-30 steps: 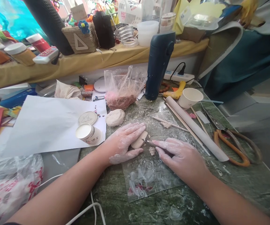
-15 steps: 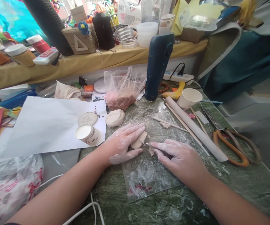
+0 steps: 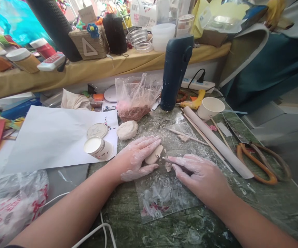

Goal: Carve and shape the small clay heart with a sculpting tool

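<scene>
My left hand [image 3: 135, 157], dusted white, lies over a small flat piece of pale clay [image 3: 154, 155], fingers and thumb holding it down on a clear plastic sheet [image 3: 164, 193]. My right hand [image 3: 198, 172], also white with clay, is closed around a thin pointed tool [image 3: 166, 159] whose tip touches the clay piece's right edge. Small clay crumbs [image 3: 168, 166] lie beside the tip. A bigger lump of pale clay [image 3: 127, 130] rests a little beyond my left hand.
A white roller [image 3: 216, 141], thin wooden sticks [image 3: 190, 137], orange-handled scissors [image 3: 260, 162] and a paper cup [image 3: 210, 107] lie right. A dark flask [image 3: 175, 69], a plastic bag of reddish clay [image 3: 135, 100], a tipped white cup [image 3: 97, 147], white paper [image 3: 50, 137] and a cable [image 3: 99, 230] surround the green table [image 3: 242, 210].
Almost nothing has moved. My right hand with the tool shifted slightly left toward the clay piece's edge; my left hand stays on the clay.
</scene>
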Demonstrator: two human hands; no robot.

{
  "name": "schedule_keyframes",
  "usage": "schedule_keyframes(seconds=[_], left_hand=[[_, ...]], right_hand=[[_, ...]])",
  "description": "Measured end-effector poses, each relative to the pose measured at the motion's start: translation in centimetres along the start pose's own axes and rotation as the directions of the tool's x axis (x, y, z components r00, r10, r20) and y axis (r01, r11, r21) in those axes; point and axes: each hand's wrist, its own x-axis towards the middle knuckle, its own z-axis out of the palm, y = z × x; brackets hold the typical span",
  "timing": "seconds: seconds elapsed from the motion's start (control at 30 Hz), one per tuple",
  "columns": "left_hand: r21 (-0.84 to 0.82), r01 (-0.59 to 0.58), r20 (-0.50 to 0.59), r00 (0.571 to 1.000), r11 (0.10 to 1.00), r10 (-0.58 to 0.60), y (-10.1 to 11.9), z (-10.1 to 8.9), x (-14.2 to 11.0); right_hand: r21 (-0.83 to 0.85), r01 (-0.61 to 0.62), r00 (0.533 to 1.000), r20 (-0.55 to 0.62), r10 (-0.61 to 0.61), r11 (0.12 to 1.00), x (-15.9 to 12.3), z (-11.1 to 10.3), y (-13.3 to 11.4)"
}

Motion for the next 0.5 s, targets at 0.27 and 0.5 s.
schedule_keyframes(seconds=[0.27,0.5], left_hand=[[-0.007,0.002,-0.004,1.000,1.000,-0.002,0.15,-0.07,0.06],[0.005,0.000,0.006,1.000,1.000,0.000,-0.02,-0.07,0.00]], right_hand=[[-0.017,0.027,0.999,0.044,-0.026,1.000,-0.22,0.18,-0.08],[0.031,0.033,0.997,0.073,-0.035,0.999,-0.49,0.52,-0.30]])
